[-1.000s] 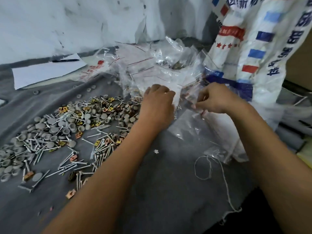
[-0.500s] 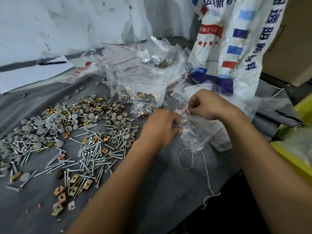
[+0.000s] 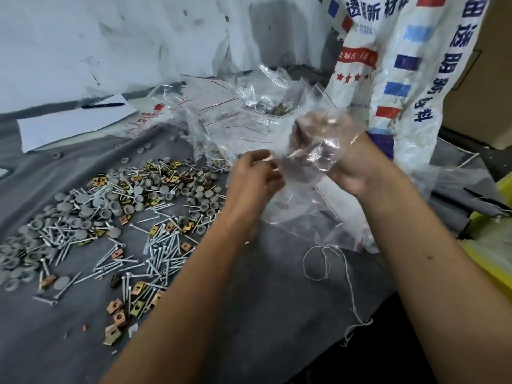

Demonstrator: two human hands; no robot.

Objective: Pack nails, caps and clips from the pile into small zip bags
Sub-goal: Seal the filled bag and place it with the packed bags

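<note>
A pile of silver nails (image 3: pixel 155 253), grey caps (image 3: pixel 83 209) and brass clips (image 3: pixel 117 317) spreads over the grey cloth on the left. My right hand (image 3: pixel 349 173) is raised above the cloth with its fingers inside a clear small zip bag (image 3: pixel 318 139), which covers most of them. My left hand (image 3: pixel 255 178) pinches that bag's lower left edge with its fingertips. More clear bags (image 3: pixel 304 214) lie under both hands.
A heap of empty and filled zip bags (image 3: pixel 235 112) lies behind the pile. A large printed woven sack (image 3: pixel 393 65) stands at the right. White paper with a pen (image 3: pixel 74 123) lies at the back left. A loose string (image 3: pixel 324 261) lies near the cloth's front edge; something yellow (image 3: pixel 496 245) is at the far right.
My right hand has risen and pushed into a clear bag, lifting it off the cloth. My left hand has shifted up to the bag's edge. The camera has swung slightly.
</note>
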